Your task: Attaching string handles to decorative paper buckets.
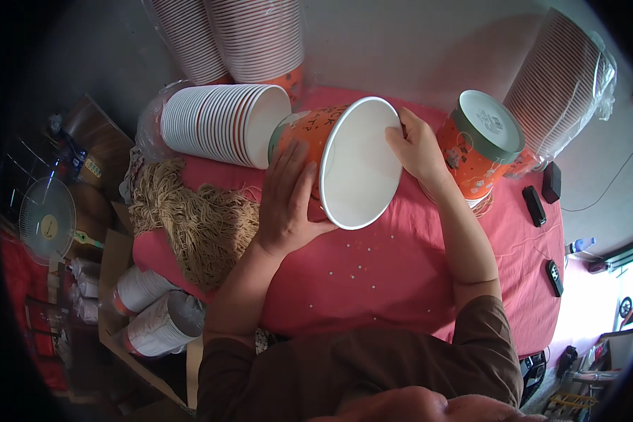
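Observation:
A large orange paper bucket point(309, 130) with a white rim and white inside is tilted on its side above the pink cloth, its mouth facing right and toward me. My left hand point(286, 200) grips its outer wall, fingers along the side and thumb near the lower rim. At the rim's far right edge, my right hand point(416, 148) pinches the bucket, thumb at the inside; its other fingers are partly hidden. Just right of that hand, an upside-down orange bucket with a green base point(482, 141) has thin cord around it. Beige cord hanks point(197, 218) lie left of my left hand.
A nested stack of white buckets point(207, 123) lies behind the cord; taller wrapped stacks point(257, 42) stand at the wall. Another wrapped stack point(559, 88) leans at right. Small white bits dot the pink cloth point(401, 281). Dark devices point(533, 206) lie at right. A cardboard box point(112, 281) holds more buckets.

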`<state>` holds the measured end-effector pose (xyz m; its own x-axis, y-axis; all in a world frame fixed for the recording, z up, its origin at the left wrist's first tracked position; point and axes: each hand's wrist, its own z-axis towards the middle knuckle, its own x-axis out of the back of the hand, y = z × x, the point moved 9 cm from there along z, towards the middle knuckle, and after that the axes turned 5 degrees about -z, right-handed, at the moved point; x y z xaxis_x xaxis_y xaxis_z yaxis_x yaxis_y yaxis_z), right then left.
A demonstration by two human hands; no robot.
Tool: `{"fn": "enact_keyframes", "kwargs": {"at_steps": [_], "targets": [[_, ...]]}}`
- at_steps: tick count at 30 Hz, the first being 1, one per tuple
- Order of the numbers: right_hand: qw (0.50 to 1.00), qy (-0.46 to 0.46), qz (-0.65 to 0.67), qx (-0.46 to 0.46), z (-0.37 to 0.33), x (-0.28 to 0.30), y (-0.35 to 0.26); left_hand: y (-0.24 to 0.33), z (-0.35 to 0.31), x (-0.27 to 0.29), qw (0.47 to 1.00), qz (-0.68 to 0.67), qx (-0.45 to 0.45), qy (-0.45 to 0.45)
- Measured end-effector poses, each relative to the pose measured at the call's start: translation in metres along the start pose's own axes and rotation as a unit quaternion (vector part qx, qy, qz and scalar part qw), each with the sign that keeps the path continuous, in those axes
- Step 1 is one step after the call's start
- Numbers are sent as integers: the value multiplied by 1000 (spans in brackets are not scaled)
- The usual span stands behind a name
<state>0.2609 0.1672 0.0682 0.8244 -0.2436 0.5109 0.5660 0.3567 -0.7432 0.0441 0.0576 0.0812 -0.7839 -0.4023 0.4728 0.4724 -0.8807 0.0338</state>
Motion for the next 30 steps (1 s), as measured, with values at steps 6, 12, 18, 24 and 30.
{"fn": "enact_keyframes", "kwargs": {"at_steps": [6, 12, 18, 24, 30], "targets": [[994, -7, -98, 49, 2, 5, -5, -1, 1, 0, 1000, -8, -10, -6], [985, -26, -158, 56, 1, 4, -3, -2, 0, -1, 1000, -14, -11, -9], [972, -30, -226, 58, -2, 4, -9, -1, -1, -2, 1000, -18, -10, -14], [989, -29, -130, 58, 0, 3, -8, -12, -1, 2, 1000, 1, 24, -16], [998, -11, 16, 52, 2, 1, -4, -6, -2, 5, 1000, 13, -6, 28]]}}
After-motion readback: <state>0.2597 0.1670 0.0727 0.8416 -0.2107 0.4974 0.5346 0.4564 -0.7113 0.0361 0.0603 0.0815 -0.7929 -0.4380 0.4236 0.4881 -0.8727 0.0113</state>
